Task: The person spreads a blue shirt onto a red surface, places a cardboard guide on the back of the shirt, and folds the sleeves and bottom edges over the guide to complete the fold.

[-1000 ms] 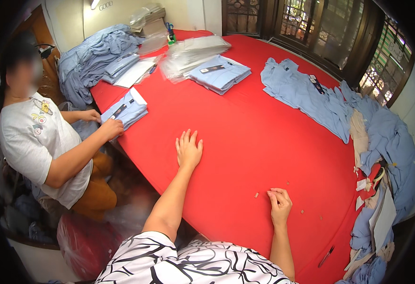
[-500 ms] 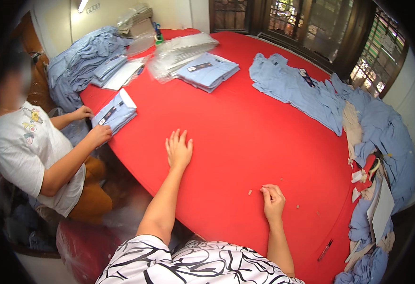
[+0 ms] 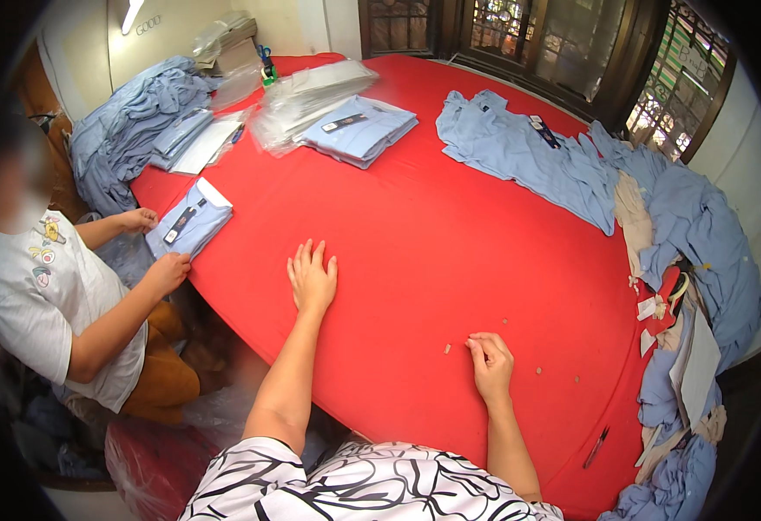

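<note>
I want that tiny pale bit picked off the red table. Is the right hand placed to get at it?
Probably yes: the right hand rests curled on the red table, the tiny pale bit just left of its fingertips, nothing between.

Left hand [image 3: 312, 280]: I see it spread flat on the red table [image 3: 450, 252], its fingers now drawn closer together than a second ago.
Right hand [image 3: 490, 363]: it has curled tighter, fingertips pinched beside a small pale scrap [image 3: 447, 349].
Co-worker's hands: they have shifted along the folded blue shirt [image 3: 191, 221] at the table edge.
</note>
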Motion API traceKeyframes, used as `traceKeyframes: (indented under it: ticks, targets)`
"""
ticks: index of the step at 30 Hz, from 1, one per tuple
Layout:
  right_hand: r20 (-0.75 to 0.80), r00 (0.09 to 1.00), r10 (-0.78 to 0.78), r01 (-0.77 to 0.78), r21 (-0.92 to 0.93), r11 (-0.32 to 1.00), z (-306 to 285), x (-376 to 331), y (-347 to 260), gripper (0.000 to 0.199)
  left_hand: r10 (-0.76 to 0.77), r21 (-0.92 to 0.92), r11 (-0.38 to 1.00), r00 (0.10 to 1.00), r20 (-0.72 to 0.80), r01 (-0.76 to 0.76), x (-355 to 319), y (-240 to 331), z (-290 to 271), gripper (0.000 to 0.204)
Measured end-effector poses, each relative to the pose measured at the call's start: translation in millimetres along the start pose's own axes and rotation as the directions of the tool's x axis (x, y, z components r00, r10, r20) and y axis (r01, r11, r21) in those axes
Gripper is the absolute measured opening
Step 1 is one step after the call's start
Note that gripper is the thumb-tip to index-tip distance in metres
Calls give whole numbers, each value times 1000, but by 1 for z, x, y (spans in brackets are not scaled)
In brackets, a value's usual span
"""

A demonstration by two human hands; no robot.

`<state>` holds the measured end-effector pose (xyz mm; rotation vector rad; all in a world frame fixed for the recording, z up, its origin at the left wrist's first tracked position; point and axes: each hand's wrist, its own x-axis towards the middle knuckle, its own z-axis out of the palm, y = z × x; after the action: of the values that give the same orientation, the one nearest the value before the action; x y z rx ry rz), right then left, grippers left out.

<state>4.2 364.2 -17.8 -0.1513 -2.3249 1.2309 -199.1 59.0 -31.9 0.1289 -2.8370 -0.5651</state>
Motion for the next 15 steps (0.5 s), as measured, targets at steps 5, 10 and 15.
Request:
traceKeyframes:
  ticks: [5, 10, 15]
  targets:
    - [17, 1000, -24, 25, -28, 999, -1, 1, 0, 16, 6, 8, 1000, 1000, -5, -6, 0, 0, 2, 50]
    - [81, 975, 209, -213, 50, 976, -4, 33, -3, 15, -4, -10, 1000, 1000, -5, 4, -1, 0, 1, 50]
    - [-3, 1000, 9, -9, -227, 974, -20, 166, 38, 17, -8, 8, 1000, 1000, 12, 8, 1, 1, -2, 50]
